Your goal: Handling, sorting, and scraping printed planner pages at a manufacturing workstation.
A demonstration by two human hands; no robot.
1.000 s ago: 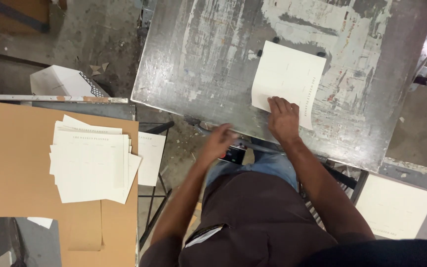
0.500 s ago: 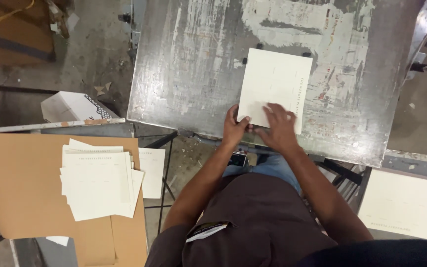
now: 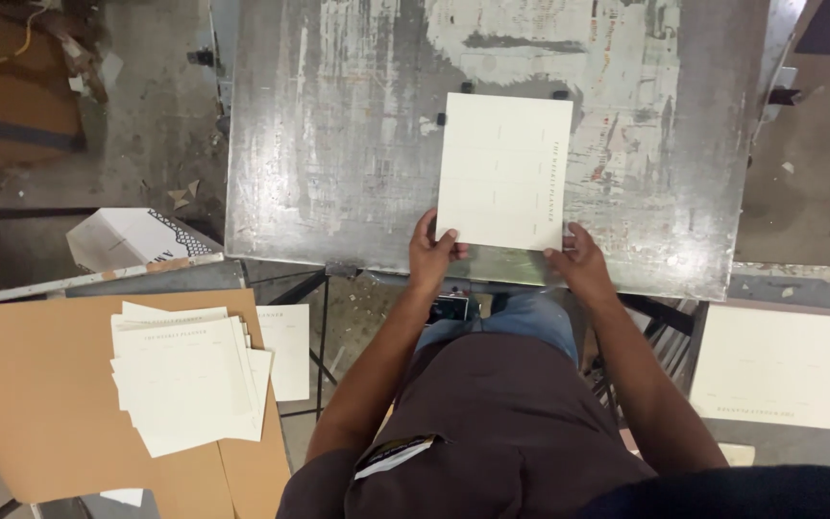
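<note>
On the worn metal table [image 3: 338, 144], the left hand [image 3: 431, 255] and right hand [image 3: 580, 264] each pinch a near corner of the cream printed sheet [image 3: 503, 168], which lies flat against small black stops [image 3: 561, 94].

- Printed sheet [image 3: 503, 171]: matt cream paper, smooth.
- Worktable [image 3: 319, 144]: bare metal, scratched, worn, dully glossy.
- Cardboard panel [image 3: 40, 404]: matt brown.
- Sheet stack [image 3: 184, 380]: matt cream paper.
</note>
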